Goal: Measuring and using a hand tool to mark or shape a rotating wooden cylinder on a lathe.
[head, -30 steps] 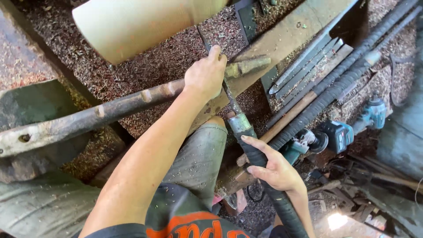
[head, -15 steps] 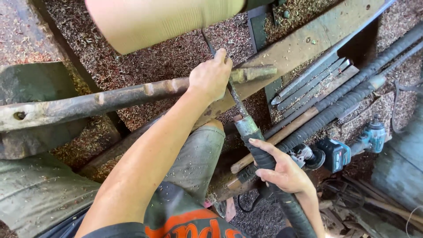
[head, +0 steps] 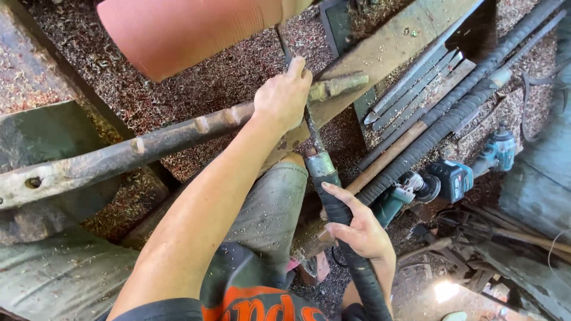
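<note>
**Over the tool rest: steadying the long chisel against the turning wood**

Across the left of the scene ran the long rusty tool-rest bar (head: pixel 137 148), and you did well to keep it under the blade. Your left hand (head: pixel 284 95) was closed over the top of the bar and the thin steel shank (head: pixel 313 134) where they crossed, pressing the shank down; that firm clamp looked like what the cut needed, with fingertips kept on the near side, away from the pale wooden workpiece (head: pixel 196 32) just beyond. Nearer to you and to the right, your right hand (head: pixel 361 229) was wrapped loosely round the black-taped handle (head: pixel 345 238), thumb open along it; a fuller grip, with the handle kept low, would probably have given steadier leverage.

Counted: one workpiece, one rest bar, one chisel in use, two hands on it, about four spare flat blades (head: pixel 410 95) lying far right, and two teal power tools (head: pixel 452 178) beyond them.
</note>
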